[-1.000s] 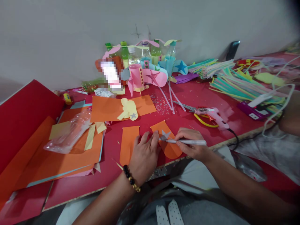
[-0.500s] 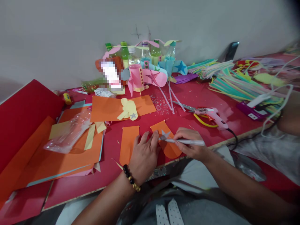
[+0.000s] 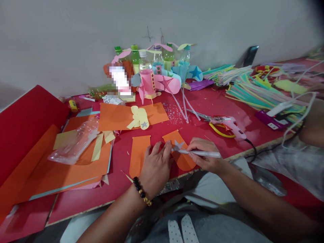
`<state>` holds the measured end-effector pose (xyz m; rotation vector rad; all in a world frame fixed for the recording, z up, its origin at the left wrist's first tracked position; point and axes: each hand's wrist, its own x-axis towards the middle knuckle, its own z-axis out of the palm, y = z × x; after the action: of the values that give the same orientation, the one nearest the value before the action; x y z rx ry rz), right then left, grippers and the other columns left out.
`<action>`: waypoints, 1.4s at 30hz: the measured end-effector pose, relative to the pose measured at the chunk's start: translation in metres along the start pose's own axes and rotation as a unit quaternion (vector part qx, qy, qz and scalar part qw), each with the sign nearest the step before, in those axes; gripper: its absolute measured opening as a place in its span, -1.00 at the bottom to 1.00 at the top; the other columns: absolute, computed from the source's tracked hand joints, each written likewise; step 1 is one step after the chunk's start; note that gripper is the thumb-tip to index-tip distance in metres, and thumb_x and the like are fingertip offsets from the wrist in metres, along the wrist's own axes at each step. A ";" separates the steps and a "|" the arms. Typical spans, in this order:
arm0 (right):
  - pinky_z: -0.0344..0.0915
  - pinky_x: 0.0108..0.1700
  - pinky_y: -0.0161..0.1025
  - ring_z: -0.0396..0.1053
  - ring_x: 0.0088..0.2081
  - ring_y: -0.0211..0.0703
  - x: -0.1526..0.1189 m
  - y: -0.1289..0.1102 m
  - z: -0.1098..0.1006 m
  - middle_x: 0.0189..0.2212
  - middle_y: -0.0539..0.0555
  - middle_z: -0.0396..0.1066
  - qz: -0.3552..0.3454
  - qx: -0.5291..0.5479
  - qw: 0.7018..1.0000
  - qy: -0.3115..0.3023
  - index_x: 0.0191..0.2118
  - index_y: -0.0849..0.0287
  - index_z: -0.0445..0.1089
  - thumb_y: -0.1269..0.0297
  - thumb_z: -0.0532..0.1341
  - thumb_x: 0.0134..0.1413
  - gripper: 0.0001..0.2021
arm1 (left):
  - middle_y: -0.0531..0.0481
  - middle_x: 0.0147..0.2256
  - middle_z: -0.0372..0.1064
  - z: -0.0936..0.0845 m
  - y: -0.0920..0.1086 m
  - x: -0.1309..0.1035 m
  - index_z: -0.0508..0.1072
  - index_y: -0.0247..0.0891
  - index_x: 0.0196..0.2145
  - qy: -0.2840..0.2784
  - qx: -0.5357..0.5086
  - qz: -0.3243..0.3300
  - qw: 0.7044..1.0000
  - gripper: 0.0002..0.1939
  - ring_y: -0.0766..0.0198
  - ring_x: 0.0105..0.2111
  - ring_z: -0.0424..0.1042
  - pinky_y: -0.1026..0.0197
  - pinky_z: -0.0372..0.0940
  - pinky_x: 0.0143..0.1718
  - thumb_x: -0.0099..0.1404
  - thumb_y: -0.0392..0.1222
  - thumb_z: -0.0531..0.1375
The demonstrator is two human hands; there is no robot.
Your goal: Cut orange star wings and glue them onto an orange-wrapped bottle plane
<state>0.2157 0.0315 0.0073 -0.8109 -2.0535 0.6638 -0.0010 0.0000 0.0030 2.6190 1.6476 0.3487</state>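
Note:
My right hand [image 3: 206,156] is closed around a white pen [image 3: 202,153], whose tip touches a grey star [image 3: 178,145] on an orange rounded strip [image 3: 186,162]. My left hand [image 3: 157,162] lies palm down with its fingers apart, the fingertips at the left edge of that strip. Partly under the same hand is a second orange strip [image 3: 139,152]. A larger orange sheet [image 3: 113,116] lies farther back, with cream cut-outs [image 3: 140,116] on top, one bearing a small grey star.
Decorated bottles [image 3: 146,81] stand along the wall. A pink glue gun [image 3: 227,125] and scissors [image 3: 221,132] lie right of centre, near pipe cleaners [image 3: 253,89]. Orange sheets [image 3: 76,175] and a clear plastic bottle [image 3: 76,145] are at left. Another person's arm [image 3: 314,118] shows at right.

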 end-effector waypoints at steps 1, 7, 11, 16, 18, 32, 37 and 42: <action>0.16 -0.38 -0.25 0.23 -0.45 -0.22 0.000 0.000 0.000 -0.48 0.05 0.32 0.000 0.000 1.000 0.000 -0.31 0.19 0.37 0.42 0.17 0.11 -0.95 | -0.14 -0.08 0.47 0.000 0.000 0.000 0.13 -0.31 0.23 -0.001 0.000 0.000 1.000 -0.51 0.00 0.16 0.18 -0.07 0.11 0.11 0.40 -0.17 0.07; 0.17 -0.39 -0.25 0.23 -0.45 -0.23 0.000 0.002 0.001 -0.48 0.04 0.32 -0.001 0.000 1.000 -0.002 -0.32 0.19 0.37 0.43 0.17 0.11 -0.96 | -0.14 -0.07 0.46 0.000 0.000 -0.001 0.14 -0.30 0.22 -0.001 0.001 0.003 1.000 -0.53 0.01 0.16 0.18 -0.08 0.13 0.10 0.40 -0.18 0.06; 0.17 -0.39 -0.24 0.23 -0.45 -0.22 0.000 0.001 0.002 -0.48 0.05 0.33 0.002 -0.009 1.000 -0.004 -0.32 0.19 0.38 0.41 0.17 0.11 -0.95 | -0.15 -0.06 0.46 0.000 0.000 -0.001 0.13 -0.29 0.23 -0.002 -0.004 0.004 1.000 -0.53 0.01 0.16 0.18 -0.08 0.12 0.10 0.41 -0.18 0.05; 0.16 -0.41 -0.25 0.23 -0.47 -0.23 0.001 -0.001 0.001 -0.49 0.06 0.33 -0.004 -0.003 1.000 -0.009 -0.32 0.19 0.38 0.41 0.16 0.10 -0.94 | -0.15 -0.03 0.44 0.001 -0.001 0.000 0.14 -0.29 0.22 -0.005 -0.011 0.001 1.000 -0.53 0.01 0.16 0.18 -0.07 0.12 0.10 0.40 -0.19 0.05; 0.17 -0.41 -0.25 0.23 -0.47 -0.22 0.001 -0.001 0.001 -0.49 0.06 0.34 -0.009 0.001 1.000 -0.014 -0.32 0.19 0.38 0.41 0.16 0.09 -0.94 | -0.15 -0.03 0.44 0.001 0.000 -0.001 0.14 -0.29 0.23 -0.005 -0.011 0.000 1.000 -0.53 0.01 0.16 0.17 -0.06 0.11 0.10 0.40 -0.20 0.05; 0.20 -0.37 -0.23 0.23 -0.43 -0.20 0.000 -0.003 0.000 -0.49 0.05 0.32 -0.039 0.050 0.996 -0.057 -0.31 0.17 0.36 0.42 0.15 0.08 -0.94 | -0.16 -0.03 0.44 -0.001 0.000 -0.001 0.14 -0.27 0.23 -0.011 -0.010 0.000 1.000 -0.53 0.02 0.16 0.18 -0.07 0.10 0.11 0.41 -0.20 0.04; 0.20 -0.36 -0.22 0.22 -0.44 -0.20 0.001 -0.004 -0.001 -0.50 0.05 0.33 -0.051 0.057 0.995 -0.071 -0.32 0.16 0.35 0.40 0.15 0.09 -0.95 | -0.15 -0.03 0.45 -0.002 0.000 -0.001 0.13 -0.30 0.24 -0.015 -0.012 -0.004 1.000 -0.52 0.01 0.16 0.17 -0.05 0.09 0.12 0.40 -0.20 0.05; 0.19 -0.37 -0.23 0.22 -0.44 -0.21 -0.001 -0.003 -0.001 -0.51 0.04 0.32 -0.045 0.053 0.995 -0.065 -0.32 0.17 0.36 0.40 0.16 0.08 -0.95 | -0.15 -0.07 0.46 -0.002 0.000 0.000 0.15 -0.29 0.23 -0.020 -0.009 -0.006 1.000 -0.52 0.02 0.17 0.17 -0.07 0.10 0.11 0.39 -0.20 0.07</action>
<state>0.2159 0.0293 0.0092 -0.6254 -2.1374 0.7850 -0.0013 -0.0007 0.0054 2.5841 1.6406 0.3067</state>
